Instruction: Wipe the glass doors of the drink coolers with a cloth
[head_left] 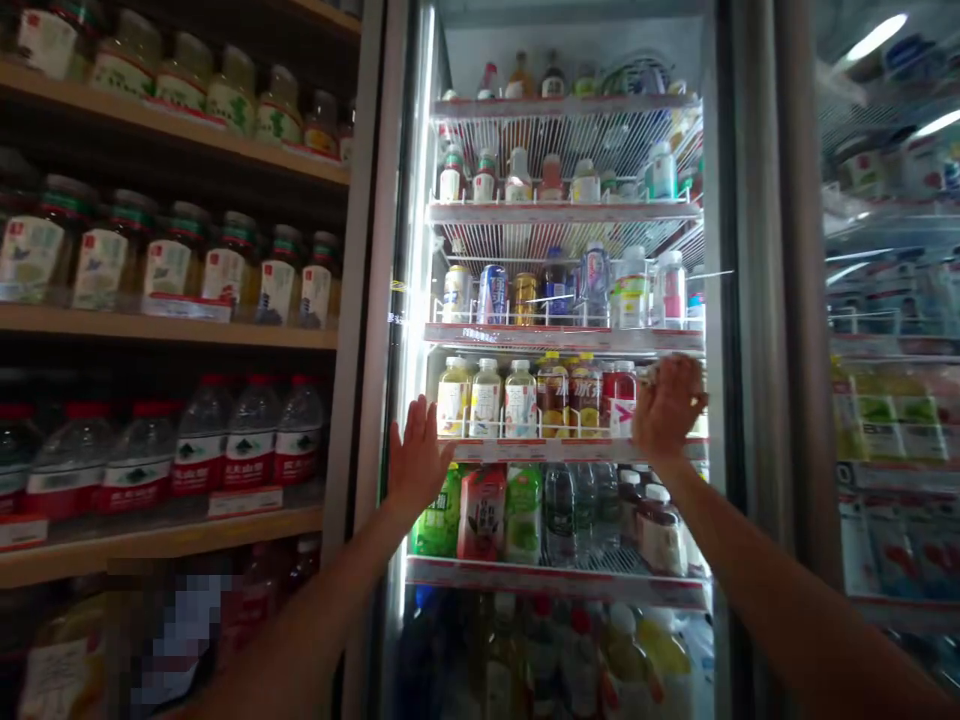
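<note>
My left hand (418,455) is raised with its fingers stretched up, by the left edge of a lit drinks fridge (566,580). It holds nothing that I can see. On the right, my right hand (670,408) is lifted in front of the fridge's bottle shelves, its fingers partly bent and blurred; whether anything is in them is unclear. Between the hands stand pale-labelled tea bottles (486,398), brown bottles with yellow caps (568,397) and a red drink bottle (619,397). Below them are green bottles (523,512) and a red bottle (482,513).
Wooden shelves (169,322) at the left hold jars (105,250) and red-capped water bottles (251,430). A metal frame (765,300) separates the fridge from another glass-fronted fridge (892,345) on the right. Light streaks appear across the glass.
</note>
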